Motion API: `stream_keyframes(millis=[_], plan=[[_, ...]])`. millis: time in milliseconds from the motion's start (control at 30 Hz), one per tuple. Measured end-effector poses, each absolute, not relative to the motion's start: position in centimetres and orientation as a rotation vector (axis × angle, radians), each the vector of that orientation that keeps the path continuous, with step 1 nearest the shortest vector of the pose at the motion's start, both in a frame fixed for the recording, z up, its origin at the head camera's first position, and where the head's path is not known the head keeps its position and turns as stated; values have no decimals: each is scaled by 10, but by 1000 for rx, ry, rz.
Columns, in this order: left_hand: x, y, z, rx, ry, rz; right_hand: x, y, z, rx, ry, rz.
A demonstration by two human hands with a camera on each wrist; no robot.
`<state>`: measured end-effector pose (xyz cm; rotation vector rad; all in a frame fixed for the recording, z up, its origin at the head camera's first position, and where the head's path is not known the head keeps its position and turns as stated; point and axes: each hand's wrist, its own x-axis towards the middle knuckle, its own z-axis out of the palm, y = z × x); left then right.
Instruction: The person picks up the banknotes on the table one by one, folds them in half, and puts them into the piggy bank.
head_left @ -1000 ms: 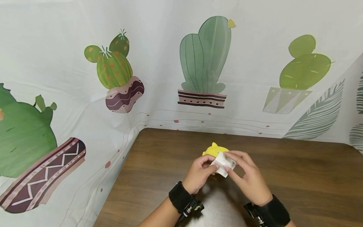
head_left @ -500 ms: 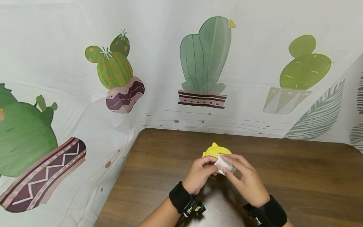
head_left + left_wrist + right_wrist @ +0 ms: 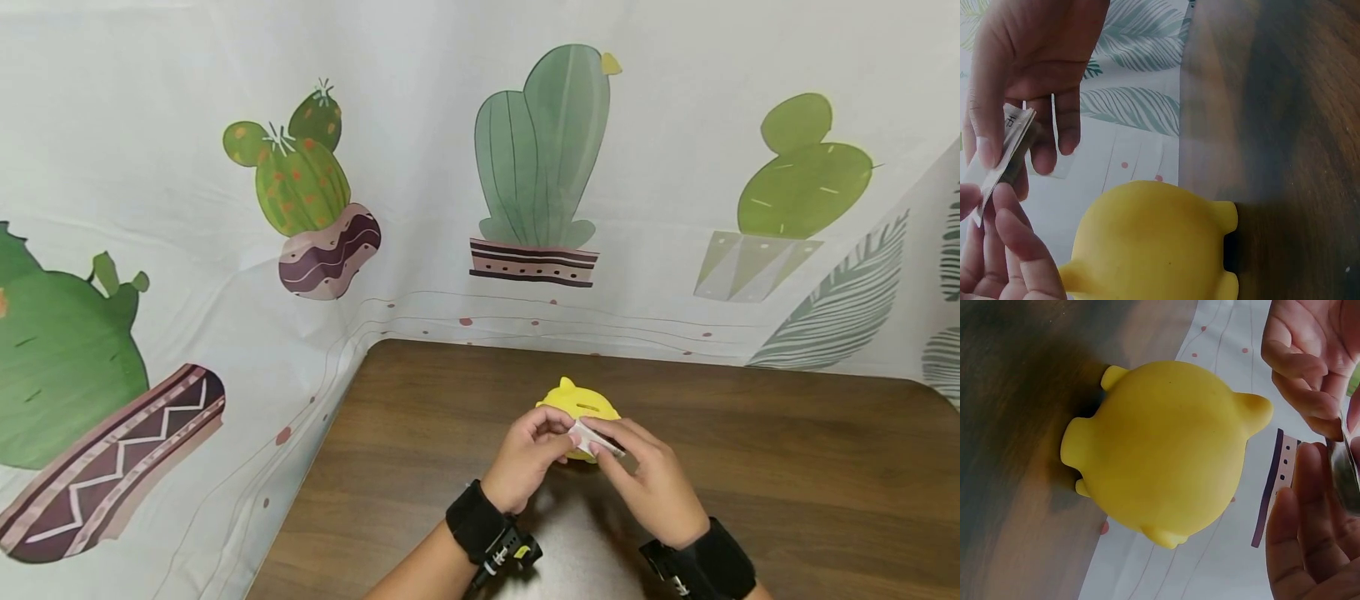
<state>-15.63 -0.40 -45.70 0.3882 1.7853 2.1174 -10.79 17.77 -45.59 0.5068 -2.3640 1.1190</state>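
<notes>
A yellow piggy bank (image 3: 577, 405) (image 3: 1154, 247) (image 3: 1166, 450) stands on the brown wooden table (image 3: 787, 467), its slot facing up. Just in front of it, both hands hold a folded banknote (image 3: 596, 438) (image 3: 1005, 155) edge-on. My left hand (image 3: 528, 457) pinches the note's left end between thumb and fingers. My right hand (image 3: 647, 479) pinches the right end, and its fingers (image 3: 1035, 81) curl over the note. The note hovers close above the near side of the bank. In the right wrist view only a sliver of the note (image 3: 1344, 475) shows.
A white cloth printed with cacti (image 3: 540, 158) hangs behind the table and drapes down its left side. Black wrist straps (image 3: 480, 525) sit on both forearms. Bare wood stretches to the right of the hands.
The note has been folded flatter and turned edge-on. Both hands have drawn closer together and lowered slightly toward the piggy bank, more of whose top now shows.
</notes>
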Motion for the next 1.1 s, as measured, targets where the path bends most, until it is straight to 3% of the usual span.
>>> stream_keyframes(millis=[1100], plan=[[-156,-6,-455,405,1762,2096,-105,178,-458,354,-2466,1262]])
